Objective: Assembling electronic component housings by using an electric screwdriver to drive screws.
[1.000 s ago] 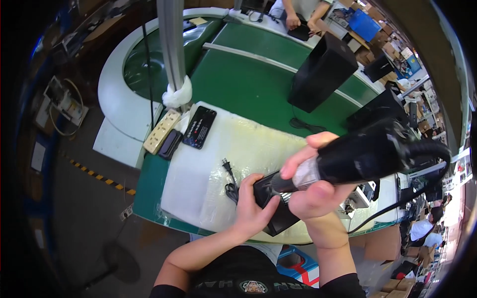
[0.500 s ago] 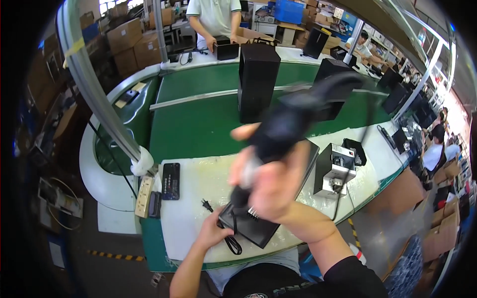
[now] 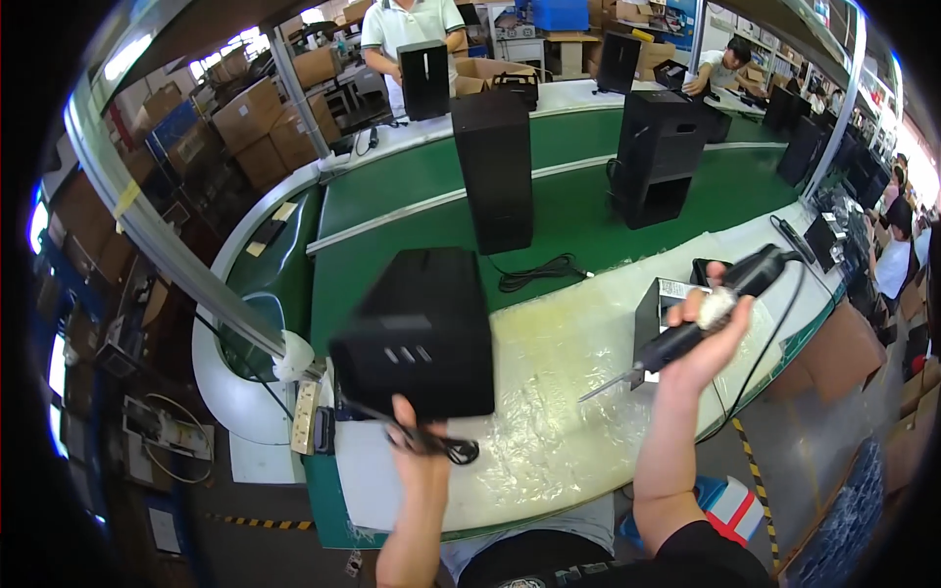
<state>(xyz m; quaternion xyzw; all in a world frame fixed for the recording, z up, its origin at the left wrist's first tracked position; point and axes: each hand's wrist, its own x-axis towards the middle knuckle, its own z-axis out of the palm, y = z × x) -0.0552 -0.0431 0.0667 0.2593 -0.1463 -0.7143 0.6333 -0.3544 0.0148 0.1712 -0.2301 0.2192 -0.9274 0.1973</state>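
Observation:
In my right hand is a black electric screwdriver; its thin bit points down and left over the film-covered worktop, and its cable trails to the right. My left hand is closed around a bundled black power cord at the bottom edge of a black box-shaped cabinet. The cabinet, slightly blurred, stands tilted at the left of the worktop with small light slots on its face. How firmly the left fingers grip the cabinet itself is hidden.
A small open box stands behind my right hand. Two tall black cabinets, one a tower and one with a cut-out, stand on the green conveyor. A coiled cord lies before them. A power strip is left; a person works opposite.
The black cabinet has swung up and left from lying flat before me, now covering the phone's place. My right hand has carried the screwdriver away to the right.

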